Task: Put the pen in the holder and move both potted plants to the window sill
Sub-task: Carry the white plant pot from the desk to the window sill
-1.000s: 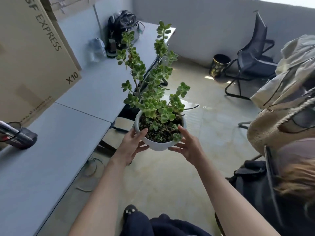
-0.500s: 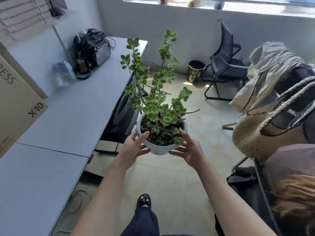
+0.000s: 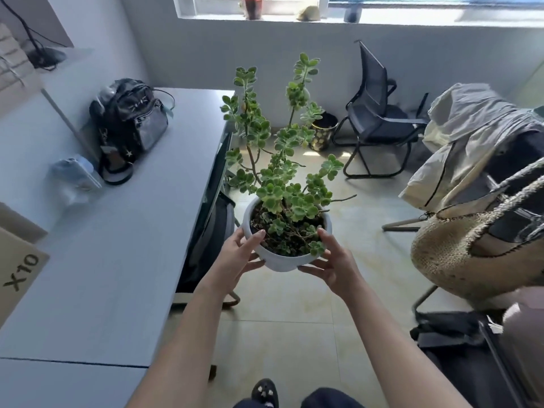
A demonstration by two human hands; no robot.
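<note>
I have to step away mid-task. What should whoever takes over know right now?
Left hand and right hand: both in a grip on the white pot, carried upright over the floor.
Sill: ahead, across the room; a red pot and small items already stand there.
Pen and holder: out of view, status unknown.
Left: set this plant on the sill; check the second plant and the pen.

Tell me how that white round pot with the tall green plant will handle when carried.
The white round pot looks smooth, so probably slippery; both hands cup it. Its tall green plant likely makes it top-heavy, and the thin stems seem fragile.
</note>
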